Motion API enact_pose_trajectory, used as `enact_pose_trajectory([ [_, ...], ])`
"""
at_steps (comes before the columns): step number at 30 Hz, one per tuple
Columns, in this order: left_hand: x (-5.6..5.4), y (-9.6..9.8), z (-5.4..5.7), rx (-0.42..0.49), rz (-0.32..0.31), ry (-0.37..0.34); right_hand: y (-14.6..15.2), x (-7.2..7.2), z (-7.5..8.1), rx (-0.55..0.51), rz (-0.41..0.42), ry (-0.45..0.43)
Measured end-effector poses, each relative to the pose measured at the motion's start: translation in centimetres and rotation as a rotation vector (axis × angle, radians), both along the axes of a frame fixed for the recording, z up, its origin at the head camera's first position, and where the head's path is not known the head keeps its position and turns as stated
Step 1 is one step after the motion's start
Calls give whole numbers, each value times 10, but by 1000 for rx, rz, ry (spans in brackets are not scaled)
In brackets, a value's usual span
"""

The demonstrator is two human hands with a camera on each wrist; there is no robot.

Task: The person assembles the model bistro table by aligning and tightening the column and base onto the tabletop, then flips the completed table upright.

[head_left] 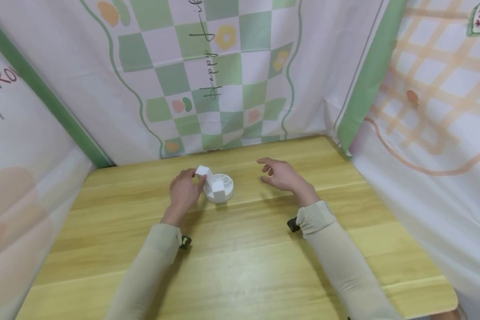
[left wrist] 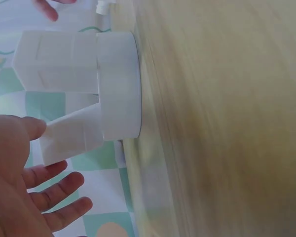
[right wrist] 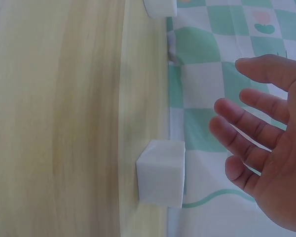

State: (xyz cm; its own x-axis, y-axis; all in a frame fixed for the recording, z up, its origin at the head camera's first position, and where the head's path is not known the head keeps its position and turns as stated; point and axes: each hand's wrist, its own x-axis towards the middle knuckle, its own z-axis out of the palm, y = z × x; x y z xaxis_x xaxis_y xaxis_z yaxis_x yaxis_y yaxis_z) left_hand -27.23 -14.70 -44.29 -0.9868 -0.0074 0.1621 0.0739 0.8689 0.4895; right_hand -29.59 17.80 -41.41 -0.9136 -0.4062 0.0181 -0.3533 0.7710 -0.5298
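Note:
My left hand (head_left: pixel 185 190) pinches a white block (head_left: pixel 203 171) between thumb and forefinger, its other fingers spread. This block leans at a slant, its lower end at a round white dish (head_left: pixel 230 186) with raised dividers inside. A second white block (left wrist: pixel 56 61) stands straight up in the dish. To the right, my right hand (head_left: pixel 283 176) hovers over the table with fingers loosely bent and holds nothing. In the right wrist view, a further white block (right wrist: pixel 160 175) lies on the table below that hand; the head view does not show it.
The wooden table (head_left: pixel 240 258) reaches back to a white curtain with green checks (head_left: pixel 208 89). More printed cloth hangs at the left (head_left: pixel 20 178) and right (head_left: pixel 436 133) sides. A small dark wrist camera (head_left: pixel 293 224) sits at the right cuff, another (head_left: pixel 186 242) at the left.

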Motion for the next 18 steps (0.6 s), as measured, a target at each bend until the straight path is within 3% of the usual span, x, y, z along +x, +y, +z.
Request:
enact_pose_trajectory([
  [8,5,-3,3,30,4,3,11,0,-4,-15,-12,9],
  [13,15,-7,7,59,6,-16,15,-1,-7,-25,-20,-3],
  [18,27,-9,6,33,-1,4,17,0,-9,-30,-18,-2],
])
